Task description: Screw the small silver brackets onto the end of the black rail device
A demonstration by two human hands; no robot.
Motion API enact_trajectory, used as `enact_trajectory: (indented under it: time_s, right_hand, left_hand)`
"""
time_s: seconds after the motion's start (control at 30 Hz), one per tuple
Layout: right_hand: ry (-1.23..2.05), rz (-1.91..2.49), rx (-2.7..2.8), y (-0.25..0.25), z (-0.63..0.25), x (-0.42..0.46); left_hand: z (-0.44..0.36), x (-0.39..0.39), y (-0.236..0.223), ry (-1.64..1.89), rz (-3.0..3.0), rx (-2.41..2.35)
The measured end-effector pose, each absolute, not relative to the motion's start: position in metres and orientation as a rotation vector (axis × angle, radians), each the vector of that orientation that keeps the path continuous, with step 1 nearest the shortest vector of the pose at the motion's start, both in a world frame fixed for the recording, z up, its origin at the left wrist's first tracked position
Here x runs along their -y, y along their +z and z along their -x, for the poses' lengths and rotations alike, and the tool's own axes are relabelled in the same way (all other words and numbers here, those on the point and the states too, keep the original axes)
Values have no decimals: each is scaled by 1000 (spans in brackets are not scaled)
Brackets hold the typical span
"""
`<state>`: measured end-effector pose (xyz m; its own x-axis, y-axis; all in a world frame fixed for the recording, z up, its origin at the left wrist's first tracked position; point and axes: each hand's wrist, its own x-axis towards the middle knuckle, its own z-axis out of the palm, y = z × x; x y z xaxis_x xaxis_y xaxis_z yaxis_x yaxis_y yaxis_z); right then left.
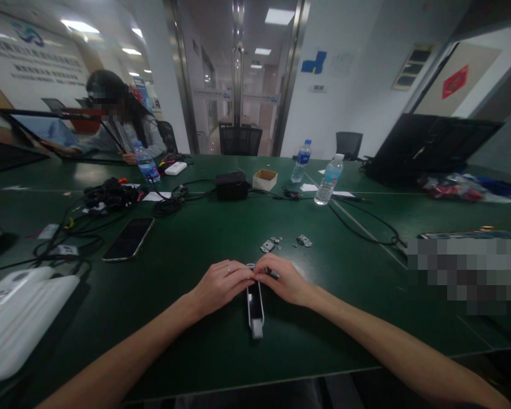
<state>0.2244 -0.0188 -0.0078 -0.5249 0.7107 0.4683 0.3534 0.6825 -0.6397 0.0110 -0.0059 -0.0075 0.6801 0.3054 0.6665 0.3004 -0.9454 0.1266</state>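
- At the left edge of the green table (196, 355), two white slab-like pieces (25, 318) side by side, with black cables just behind.
- Further along, a dark tangle of gear (111, 196) among more cables; across the table, a co-worker (149, 136) in light sleeves.
- Near the tangle, a phone (130, 238) lying flat, dark screen up; beyond it, a water bottle (146, 162) with a blue cap, then a small white box (175, 168).
- Left hand (221, 287) palm down, ring on one finger, fingers bent and close together, fingertips at the upper end of the device — cannot tell about a grip on anything.
- Farther back, a black box (232, 186) with a cable at its side.
- Under and between both hands, a slim white-framed device (255, 304) with a dark face, lying lengthwise, pale strap-like end toward the wearer.
- Behind the hands, an open cardboard box (264, 180); nearer, a metal bracket (267, 246) beside tiny loose bits (276, 240).
- Right hand (287, 281) curled nearly closed around a small dark piece (272, 273), fingertips meeting those of the left.
- Past it, a second bracket (305, 241), two more bottles (330, 179) and, far right, a large black panel (430, 147) and a plastic bag (451, 187).
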Motion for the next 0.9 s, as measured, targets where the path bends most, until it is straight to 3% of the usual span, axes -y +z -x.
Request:
enact_trajectory:
  time_s: [0.2,0.47,0.9]
  right_hand:
    - [430,801,2238,-6,-234,9]
    - [85,1370,2284,-13,-280,-25]
    - [139,1560,2364,-14,-286,-30]
  left_hand:
    - [-5,2,-4,1058,-2948,-593]
    - [18,-20,1,668,-2868,-859]
    - [16,-20,-4,474,-2660,-923]
